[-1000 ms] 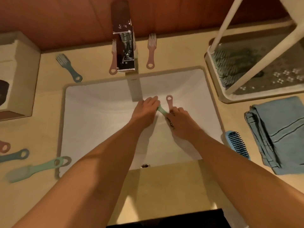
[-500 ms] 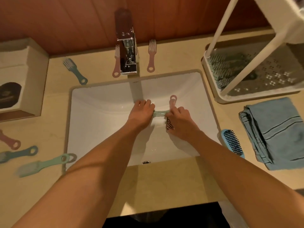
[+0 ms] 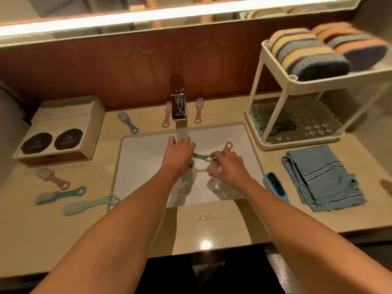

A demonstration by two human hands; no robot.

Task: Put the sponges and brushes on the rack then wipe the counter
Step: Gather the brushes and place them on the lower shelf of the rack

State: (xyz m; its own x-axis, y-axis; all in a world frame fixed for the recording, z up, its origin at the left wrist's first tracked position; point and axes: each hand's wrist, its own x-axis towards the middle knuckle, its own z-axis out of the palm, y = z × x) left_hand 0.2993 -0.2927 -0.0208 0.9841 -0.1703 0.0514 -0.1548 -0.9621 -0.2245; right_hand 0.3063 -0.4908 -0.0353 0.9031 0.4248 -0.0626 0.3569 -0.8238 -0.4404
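1. In the sink (image 3: 144, 162), both hands are on small brushes. The left hand (image 3: 180, 154) lies palm down with its fingers curled over the head of the green brush (image 3: 201, 157), and the slim handle sticks out toward the other hand.
2. The right hand (image 3: 231, 168) has its fingers clamped on the pink brush (image 3: 214, 166). The bristles show at the thumb side and the ringed handle end pokes out past the knuckles.
3. Both brushes look like light, stiff plastic. Coming out of a basin they may be wet and slippery, so a grip across the hard sides of the head or at the handle's neck seems surer than one on the yielding bristles.
4. The rack (image 3: 297, 87) stands on the surface (image 3: 212, 225) to the right of the sink. Soft sponges (image 3: 307, 54) fill its top tier and a few brushes lie in the lower tray.
5. A blue brush (image 3: 275, 186) lies just beside the sink's right edge. It lies flat, so the raised edge of its back probably offers the easiest pinch.
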